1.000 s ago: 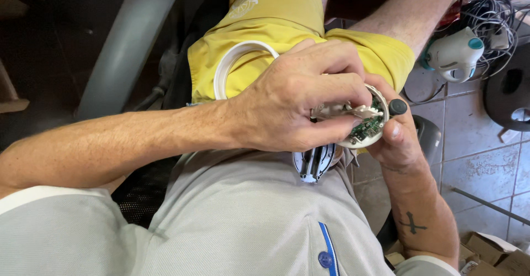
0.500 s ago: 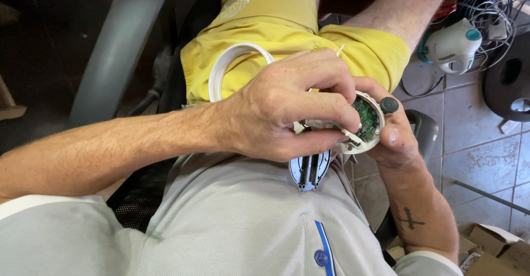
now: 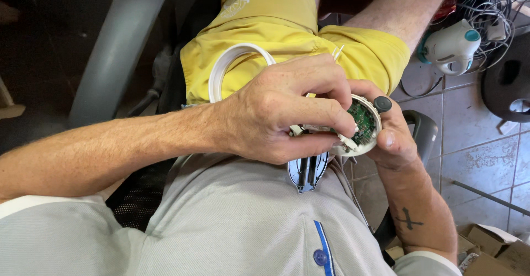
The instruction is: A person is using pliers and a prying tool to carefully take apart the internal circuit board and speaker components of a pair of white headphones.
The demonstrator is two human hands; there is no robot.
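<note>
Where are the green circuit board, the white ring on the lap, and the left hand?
green circuit board (image 3: 362, 120), head view, exposed face.
white ring (image 3: 232, 58), head view, upper rim.
left hand (image 3: 281, 110), head view, back of hand.

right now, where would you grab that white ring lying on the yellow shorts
Probably by the far arc of the white ring, coming from above on the knee side. It lies flat on the yellow shorts, and the left hand covers its near part, so only that thin, open curve is free to pinch between fingertips.
</note>
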